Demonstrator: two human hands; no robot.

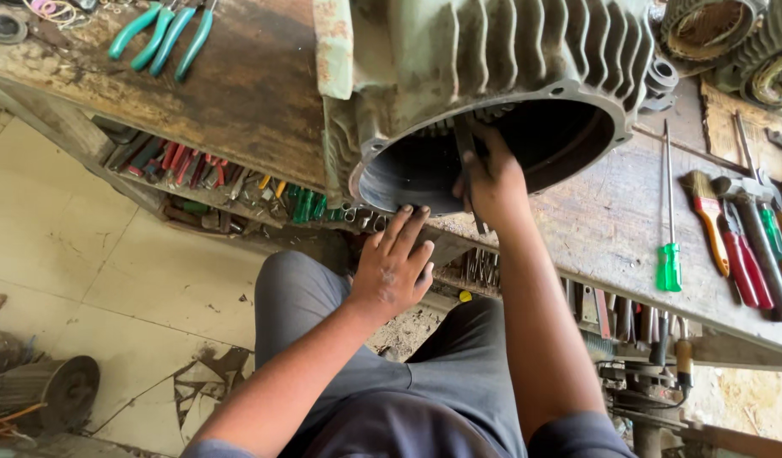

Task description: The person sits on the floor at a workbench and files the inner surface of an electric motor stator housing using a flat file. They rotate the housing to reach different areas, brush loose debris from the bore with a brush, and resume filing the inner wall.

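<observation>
A person sits at a long, worn wooden workbench (611,220) with a big grey-green metal motor shell with ribs on the outside (509,76) lying on its side at the front edge of the bench, its round open mouth facing the person. The right hand (492,182) is at the lower rim of that mouth, with the fingers closed around a thin, dark, flat metal tool (467,161) that points up into the shell. The left hand (395,267) is open, with the fingers spread, and its fingertips touch the bottom rim of the shell as if to keep it steady. Inside, the shell looks dark and hollow, so it seems to be mostly cleared out already, and the work with the thin tool along the inner wall looks like it is in the middle, not finished. I cannot tell what is left deep inside, because it is too dark. A green-handled screwdriver (669,254) lies on the bench to the right, and red-handled tools (743,259) lie near the right end. Teal-handled pliers (166,34) rest at the far left corner.
</observation>
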